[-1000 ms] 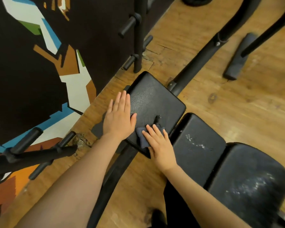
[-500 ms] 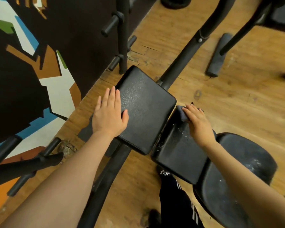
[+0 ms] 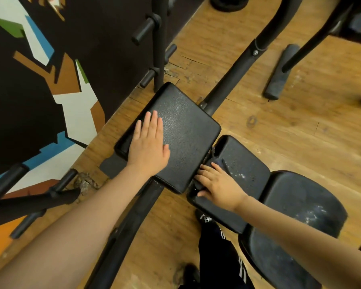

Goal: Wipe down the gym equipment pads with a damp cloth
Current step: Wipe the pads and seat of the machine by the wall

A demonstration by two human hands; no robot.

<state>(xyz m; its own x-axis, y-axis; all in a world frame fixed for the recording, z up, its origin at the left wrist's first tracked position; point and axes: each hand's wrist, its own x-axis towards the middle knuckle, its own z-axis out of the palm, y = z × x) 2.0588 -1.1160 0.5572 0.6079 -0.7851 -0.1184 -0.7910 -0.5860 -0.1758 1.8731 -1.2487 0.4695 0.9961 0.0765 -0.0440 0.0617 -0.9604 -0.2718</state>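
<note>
Between the two black pads, the right hand presses a dark cloth into the gap at the middle pad's near-left edge. Left hand lies flat, fingers straight, on the square pad, holding nothing. Risk: the cloth may snag in the gap hardware, or white specks on the middle and round pad get missed. Cloth mostly hidden beneath fingers; grip on it cannot be determined.

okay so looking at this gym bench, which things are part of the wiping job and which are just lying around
Part of the job:
- cloth under the right hand
- middle pad
- front pad, left hand flat on it
- rear pad, white marks on it

Lying about:
- black bar on the floor
- weight pegs
</note>
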